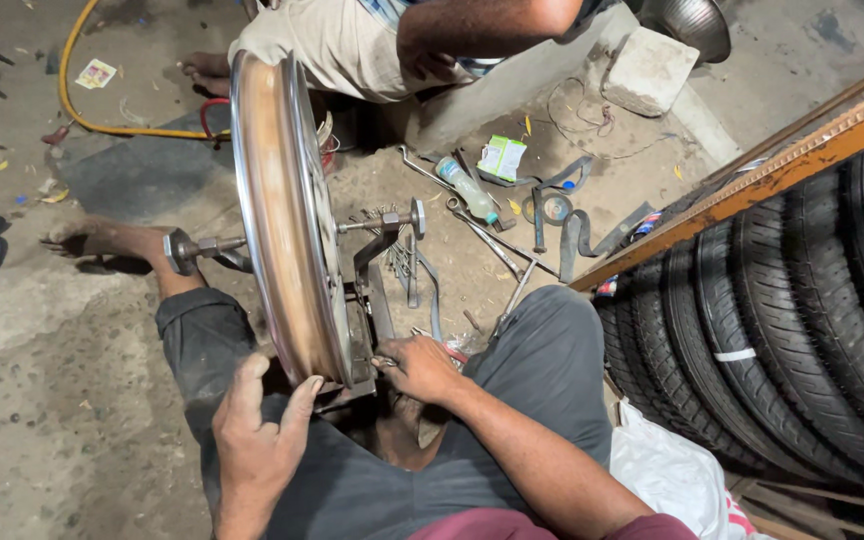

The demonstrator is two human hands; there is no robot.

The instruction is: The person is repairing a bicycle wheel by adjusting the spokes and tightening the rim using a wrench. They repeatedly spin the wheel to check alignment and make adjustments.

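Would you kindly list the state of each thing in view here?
wheel rim: upright on the truing stand, motion-blurred
left hand: open, fingertips touching the rim
right hand: closed on a small tool at the stand base
plastic bottle: lying on its side
tyres: stacked upright in a rack

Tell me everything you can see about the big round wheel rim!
The wheel rim is a shiny metal hoop with a brownish, rusty-looking inner band. It stands upright on edge, its axle held in a dark metal stand on the dusty floor. Its surface looks blurred. The left hand touches its lower edge; the right hand rests beside it, at the stand.
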